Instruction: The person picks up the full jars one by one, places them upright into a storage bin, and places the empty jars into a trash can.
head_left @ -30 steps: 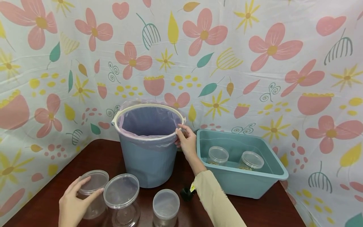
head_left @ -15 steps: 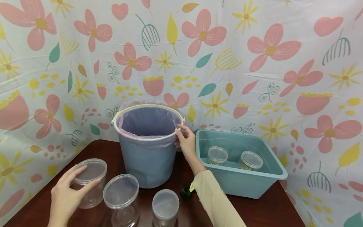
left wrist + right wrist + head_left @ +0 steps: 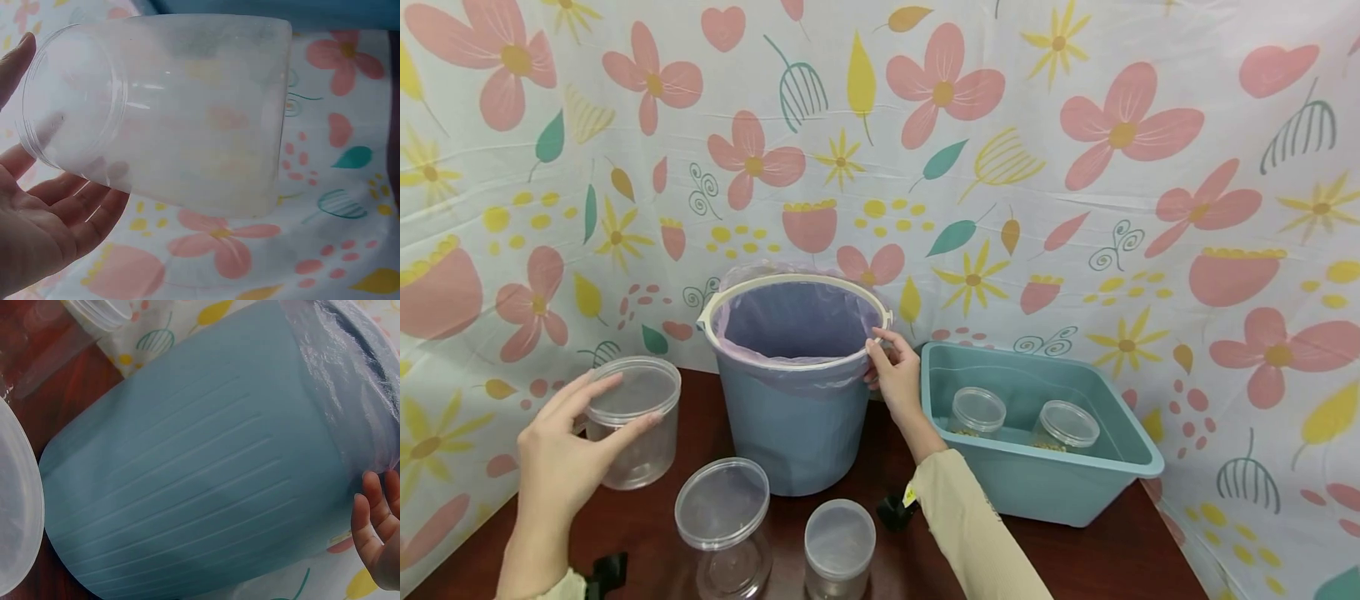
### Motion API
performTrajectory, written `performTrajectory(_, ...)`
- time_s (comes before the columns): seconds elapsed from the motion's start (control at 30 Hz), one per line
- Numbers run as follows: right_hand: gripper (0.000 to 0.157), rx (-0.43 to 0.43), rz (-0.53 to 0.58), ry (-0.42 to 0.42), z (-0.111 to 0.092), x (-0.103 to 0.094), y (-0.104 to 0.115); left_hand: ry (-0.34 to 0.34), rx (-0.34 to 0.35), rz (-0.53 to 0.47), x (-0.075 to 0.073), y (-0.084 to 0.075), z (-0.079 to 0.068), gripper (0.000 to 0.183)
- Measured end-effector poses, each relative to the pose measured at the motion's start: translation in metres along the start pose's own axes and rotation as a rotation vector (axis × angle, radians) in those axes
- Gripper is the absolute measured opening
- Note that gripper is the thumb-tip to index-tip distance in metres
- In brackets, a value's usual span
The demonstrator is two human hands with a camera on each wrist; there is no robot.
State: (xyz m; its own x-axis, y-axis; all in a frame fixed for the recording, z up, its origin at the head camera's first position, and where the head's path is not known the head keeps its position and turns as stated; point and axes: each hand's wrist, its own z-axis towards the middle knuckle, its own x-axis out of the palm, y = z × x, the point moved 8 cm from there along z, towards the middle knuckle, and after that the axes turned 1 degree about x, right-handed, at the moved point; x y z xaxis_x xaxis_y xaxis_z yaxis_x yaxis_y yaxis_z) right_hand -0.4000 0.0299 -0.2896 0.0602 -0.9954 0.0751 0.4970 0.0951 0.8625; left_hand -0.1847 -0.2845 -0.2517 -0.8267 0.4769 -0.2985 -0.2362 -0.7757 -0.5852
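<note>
My left hand (image 3: 561, 442) grips a clear, lidded plastic jar (image 3: 643, 442) round its top, thumb on one side and fingers on the other. The jar looks empty and appears held off the table; in the left wrist view the jar (image 3: 200, 112) lies across the frame against the patterned cloth. At the blue trash bin (image 3: 793, 425), my right hand (image 3: 898, 375) pinches the white rim (image 3: 790, 365) at its right side. A thin pinkish-purple liner (image 3: 331, 381) hangs over that rim. Part of the right fingers is hidden behind the bin's edge.
Two more clear jars, a wide one (image 3: 722, 504) and a narrower one (image 3: 840, 542), stand at the table's front. On the right, a teal tub (image 3: 1037, 475) holds two lidded jars with small yellowish contents. Floral cloth (image 3: 880, 150) covers the walls behind.
My left hand has carried its jar up and away from me, slightly left, to beside the trash bin. The right hand stays on the bin's rim.
</note>
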Motion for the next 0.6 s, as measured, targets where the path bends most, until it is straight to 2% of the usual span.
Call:
performTrajectory(0.13, 0.030, -0.006, -0.004, 0.001, 0.000, 0.001, 0.000, -0.028, 0.063, -0.046, -0.005, -0.015, 0.013, 0.059)
performTrajectory(0.4, 0.029, -0.005, -0.002, -0.005, 0.001, 0.001, -0.001, -0.027, 0.102, -0.096, -0.011, -0.038, 0.041, 0.059)
performTrajectory(0.6, 0.024, -0.004, -0.006, -0.021, 0.001, 0.000, -0.003, -0.011, 0.068, -0.112, -0.010, -0.050, 0.062, 0.056)
